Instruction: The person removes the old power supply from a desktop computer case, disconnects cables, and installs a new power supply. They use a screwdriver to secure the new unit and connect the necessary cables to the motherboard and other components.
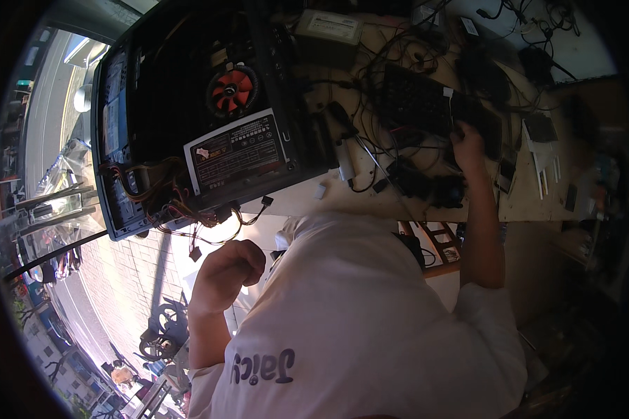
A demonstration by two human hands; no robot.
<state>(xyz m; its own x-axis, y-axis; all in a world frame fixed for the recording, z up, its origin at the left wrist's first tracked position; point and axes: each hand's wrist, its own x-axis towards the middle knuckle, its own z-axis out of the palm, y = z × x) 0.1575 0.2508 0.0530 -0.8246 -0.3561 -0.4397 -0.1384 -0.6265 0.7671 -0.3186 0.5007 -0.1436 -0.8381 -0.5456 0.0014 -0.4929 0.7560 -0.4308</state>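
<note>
My right hand is over the cluttered right part of the table, thumb and fingers pinched together. A thin strip with a white end rises from the fingertips; its kind is too small to tell. Just beyond lies a dark keyboard. My left hand hangs in front of my body with its fingers curled, and I see nothing in it. Beyond it an opened computer case lies on the table, with a labelled power supply and a red cooling fan inside. Loose power cables spill over the near edge.
Tangled black cables cover the back of the table. A screwdriver and a white stick-shaped piece lie right of the case. A box stands behind. Below the table edge is a wooden frame; a sunlit street lies left.
</note>
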